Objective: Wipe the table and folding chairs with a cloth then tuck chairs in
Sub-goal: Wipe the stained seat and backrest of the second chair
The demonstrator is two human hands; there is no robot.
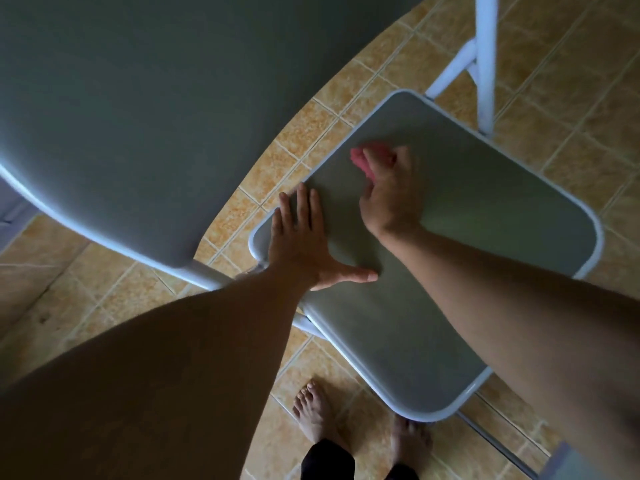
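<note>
A grey folding chair seat (485,216) with a pale rim fills the middle right. Its grey backrest (138,116) looms large at the upper left, close to the camera. My right hand (391,195) presses a pink cloth (363,157) onto the far part of the seat; most of the cloth is hidden under the fingers. Spread flat on the seat's left edge lies my left hand (304,240), fingers apart, holding nothing.
White chair legs (483,64) rise at the top right above the tan tiled floor (571,81). My bare feet (315,414) stand on the tiles just in front of the seat. A metal strut (498,445) runs along the floor at lower right.
</note>
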